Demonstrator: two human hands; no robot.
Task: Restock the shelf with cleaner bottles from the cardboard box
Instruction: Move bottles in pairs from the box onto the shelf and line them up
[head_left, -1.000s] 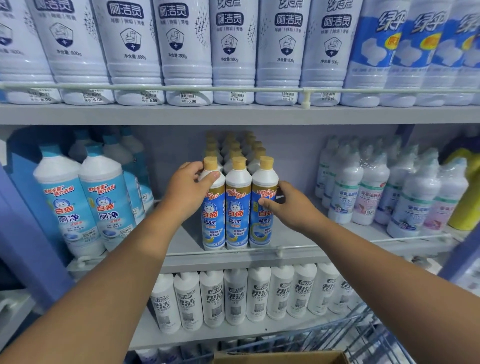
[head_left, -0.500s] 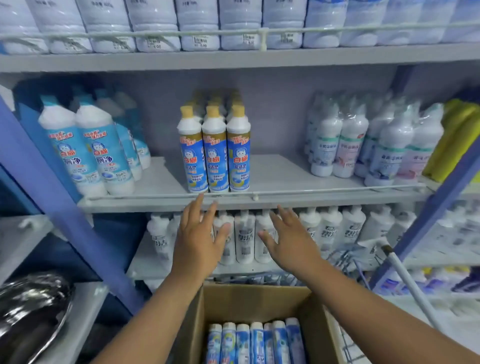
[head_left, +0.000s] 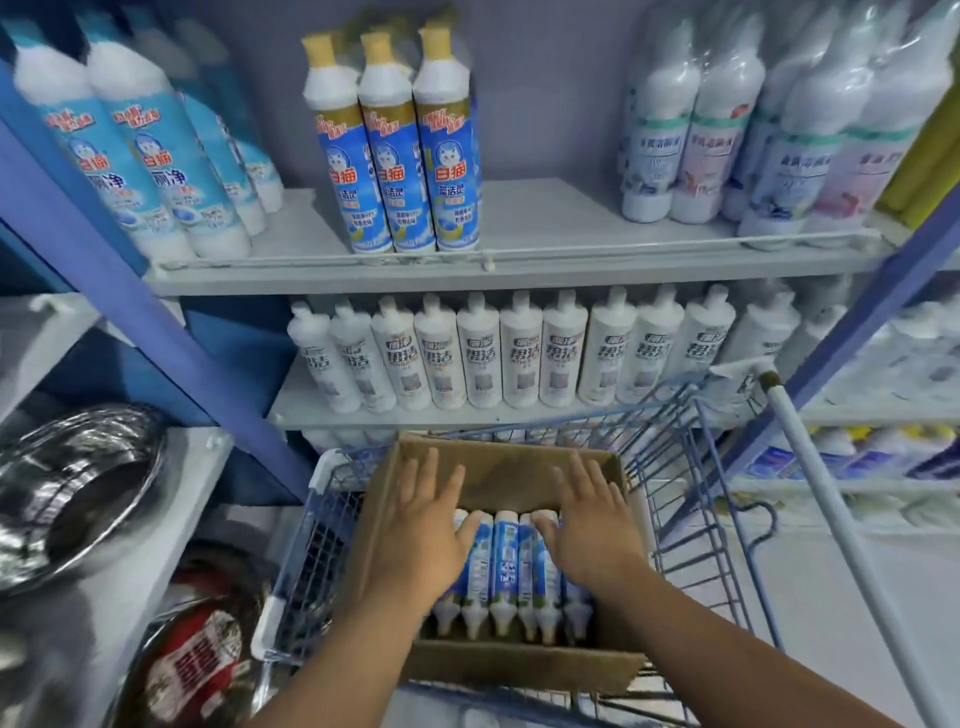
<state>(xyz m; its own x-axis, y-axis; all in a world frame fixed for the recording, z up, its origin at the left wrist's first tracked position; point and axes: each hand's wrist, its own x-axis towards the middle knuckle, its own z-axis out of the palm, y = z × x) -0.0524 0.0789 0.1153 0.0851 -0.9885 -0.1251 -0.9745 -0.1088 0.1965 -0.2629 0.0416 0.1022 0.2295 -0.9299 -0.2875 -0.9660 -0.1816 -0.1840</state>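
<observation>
An open cardboard box (head_left: 498, 667) sits in a blue wire cart (head_left: 691, 499) below the shelves. Several blue-and-white cleaner bottles (head_left: 506, 561) lie flat inside it, caps toward me. My left hand (head_left: 423, 525) and my right hand (head_left: 589, 525) are both inside the box with fingers spread, resting on top of the bottles, gripping none. On the grey shelf (head_left: 545, 213) above, three matching yellow-capped bottles (head_left: 400, 150) stand in front, with more behind them.
Larger blue cleaner bottles (head_left: 156, 161) stand left on the shelf, white wrapped bottles (head_left: 727, 130) right. A row of white bottles (head_left: 519, 353) fills the lower shelf. A white pole (head_left: 852, 535) leans right of the cart. Steel basins (head_left: 67, 493) sit left.
Both hands let go of the shelf bottles, dropped below the shelf edge and then went down into the box onto the lying bottles. My view tilted down from the shelves to the cart.
</observation>
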